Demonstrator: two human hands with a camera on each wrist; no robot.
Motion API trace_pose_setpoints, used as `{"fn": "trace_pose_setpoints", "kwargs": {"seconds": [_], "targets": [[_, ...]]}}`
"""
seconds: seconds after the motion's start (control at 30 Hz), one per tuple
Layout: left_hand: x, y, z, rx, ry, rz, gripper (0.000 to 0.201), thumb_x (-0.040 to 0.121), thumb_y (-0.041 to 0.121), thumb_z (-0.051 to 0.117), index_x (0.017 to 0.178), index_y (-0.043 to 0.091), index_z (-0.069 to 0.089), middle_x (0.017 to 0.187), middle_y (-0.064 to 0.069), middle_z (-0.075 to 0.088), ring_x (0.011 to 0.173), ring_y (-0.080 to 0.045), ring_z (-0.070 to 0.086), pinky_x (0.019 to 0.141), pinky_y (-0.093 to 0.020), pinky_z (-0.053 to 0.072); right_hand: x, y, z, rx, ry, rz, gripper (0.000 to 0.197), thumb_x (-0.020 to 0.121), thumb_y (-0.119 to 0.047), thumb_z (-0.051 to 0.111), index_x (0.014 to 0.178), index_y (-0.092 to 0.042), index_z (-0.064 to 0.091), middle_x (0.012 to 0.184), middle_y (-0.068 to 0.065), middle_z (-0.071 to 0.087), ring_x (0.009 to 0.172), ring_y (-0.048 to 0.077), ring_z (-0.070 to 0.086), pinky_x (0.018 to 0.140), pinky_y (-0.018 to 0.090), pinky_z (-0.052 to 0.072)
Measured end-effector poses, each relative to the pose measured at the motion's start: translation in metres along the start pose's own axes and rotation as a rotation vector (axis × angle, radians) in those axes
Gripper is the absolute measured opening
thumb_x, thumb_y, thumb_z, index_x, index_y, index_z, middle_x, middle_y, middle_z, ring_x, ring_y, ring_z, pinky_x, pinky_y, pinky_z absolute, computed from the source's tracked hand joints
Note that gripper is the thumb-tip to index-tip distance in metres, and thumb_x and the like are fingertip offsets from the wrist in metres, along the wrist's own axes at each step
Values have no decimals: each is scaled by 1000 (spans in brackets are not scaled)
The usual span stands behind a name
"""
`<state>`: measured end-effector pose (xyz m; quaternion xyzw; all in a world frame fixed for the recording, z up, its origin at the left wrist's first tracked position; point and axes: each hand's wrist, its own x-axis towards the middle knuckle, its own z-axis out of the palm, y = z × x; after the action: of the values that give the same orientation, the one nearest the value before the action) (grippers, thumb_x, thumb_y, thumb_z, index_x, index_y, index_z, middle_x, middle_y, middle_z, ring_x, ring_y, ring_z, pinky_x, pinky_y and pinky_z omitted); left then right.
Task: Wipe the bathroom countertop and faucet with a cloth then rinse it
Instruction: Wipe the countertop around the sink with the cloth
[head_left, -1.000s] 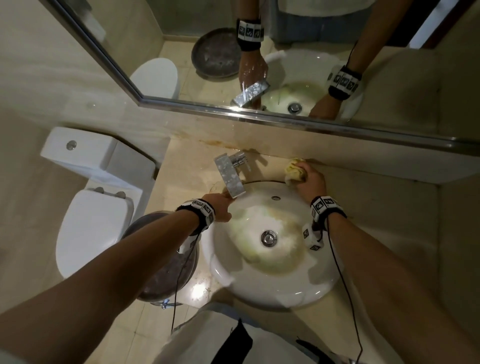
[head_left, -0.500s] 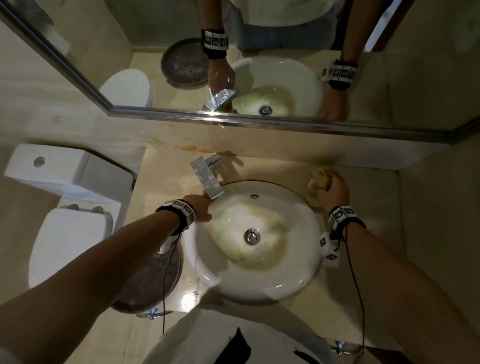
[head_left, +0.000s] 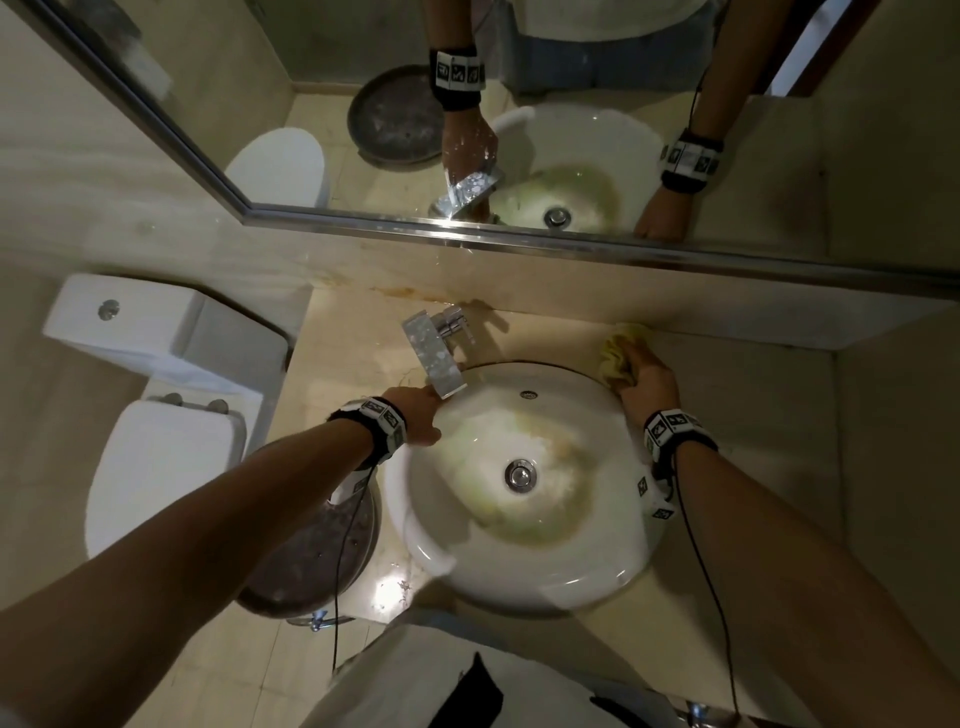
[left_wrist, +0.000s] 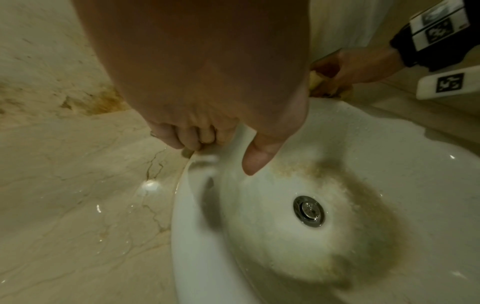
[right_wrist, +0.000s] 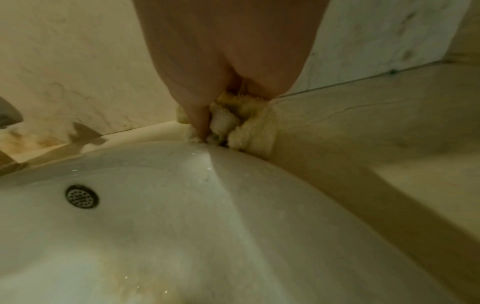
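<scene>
Spanning the corner beneath the mirror (head_left: 519, 228), the counter (head_left: 753, 405) was a veined, cream stone slab, glossy with scattered droplets and stained rusty brown along the back wall near the faucet. Set into it, the round white basin (head_left: 597, 582) showed a smooth glazed rim and a yellowish-green film ringing the metal drain (head_left: 520, 475). The faucet (head_left: 434, 353), a flat rectangular chrome spout spotted with water marks, reached from the rear edge over the bowl and looked not yet wiped. The left hand (head_left: 418, 415) rested on the basin's left rim, fingers curled over its outer edge and thumb inside, holding nothing, probably bracing the body. The right hand (head_left: 647, 384) gripped the bunched yellow cloth (head_left: 618, 353), a nubby, soft wad pressed into the seam between rim and counter, likely to lift grime lodged there.
</scene>
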<state>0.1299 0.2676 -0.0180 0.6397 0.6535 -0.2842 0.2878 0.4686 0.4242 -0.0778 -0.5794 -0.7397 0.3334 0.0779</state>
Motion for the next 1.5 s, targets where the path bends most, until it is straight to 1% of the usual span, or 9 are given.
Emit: {"fn": "trace_pose_setpoints", "kwargs": {"seconds": [0.27, 0.4, 0.47, 0.6, 0.73, 0.97, 1.1, 1.3, 1.5], "targets": [[1, -4, 0, -11, 4, 20, 81, 87, 44, 55, 156, 23, 20, 132, -10, 60, 106, -34, 64, 88, -40, 56, 29, -27, 23, -37, -78, -50, 61, 91, -12, 69, 149, -19, 50, 154, 12, 45, 141, 34, 44, 115, 38, 35], [2, -6, 3, -25, 33, 34, 80, 86, 43, 55, 156, 25, 19, 134, -9, 59, 107, -33, 64, 88, -40, 56, 34, -38, 38, 96, -9, -200, 38, 95, -15, 65, 134, -14, 64, 124, 1, 68, 113, 21, 65, 102, 44, 50], [2, -6, 4, -28, 45, 37, 80, 86, 41, 55, 156, 26, 19, 135, -9, 58, 108, -33, 64, 89, -39, 56, 38, -51, 45, 76, -40, -287, 41, 93, -22, 64, 134, -19, 62, 132, 2, 64, 118, 24, 63, 103, 43, 50], [1, -5, 4, -32, 68, 30, 78, 87, 37, 57, 156, 24, 21, 138, -9, 56, 109, -33, 63, 87, -35, 54, 45, -78, 54, 45, -120, -260, 48, 94, -30, 66, 140, -22, 59, 149, 5, 53, 136, 26, 50, 113, 37, 41], [-1, -5, 6, -39, 87, 44, 77, 87, 36, 57, 155, 24, 23, 142, -8, 53, 111, -33, 62, 87, -37, 55, 51, -104, 56, 9, -203, -328, 32, 96, -30, 59, 126, -21, 64, 143, 9, 56, 134, 30, 51, 108, 36, 42], [-3, -4, 3, -34, 92, 69, 76, 88, 34, 57, 156, 23, 25, 148, -7, 47, 115, -34, 60, 89, -39, 55, 52, -129, 75, 56, -217, -257, 52, 88, -17, 71, 138, -22, 59, 148, 5, 52, 133, 27, 50, 108, 21, 32], [-5, -3, 1, -32, 92, 63, 76, 88, 34, 57, 156, 21, 25, 149, -7, 46, 116, -34, 59, 90, -39, 55, 56, -136, 85, 6, -243, -243, 58, 86, -20, 74, 142, -23, 55, 151, 6, 48, 137, 29, 46, 114, 31, 35], [-5, -2, -1, -20, 60, 61, 72, 87, 35, 55, 153, 20, 31, 145, -8, 50, 111, -33, 62, 85, -39, 56, 61, -149, 88, -163, -274, -226, 67, 80, -16, 79, 140, -23, 50, 151, 5, 37, 136, 30, 40, 109, 35, 39], [-3, -5, 1, -34, 41, 70, 72, 87, 36, 54, 154, 24, 29, 140, -9, 55, 107, -34, 63, 83, -39, 57, 63, -169, 84, -189, -313, -157, 54, 78, -26, 79, 125, -25, 52, 138, 9, 40, 123, 31, 48, 104, 36, 44]]}}
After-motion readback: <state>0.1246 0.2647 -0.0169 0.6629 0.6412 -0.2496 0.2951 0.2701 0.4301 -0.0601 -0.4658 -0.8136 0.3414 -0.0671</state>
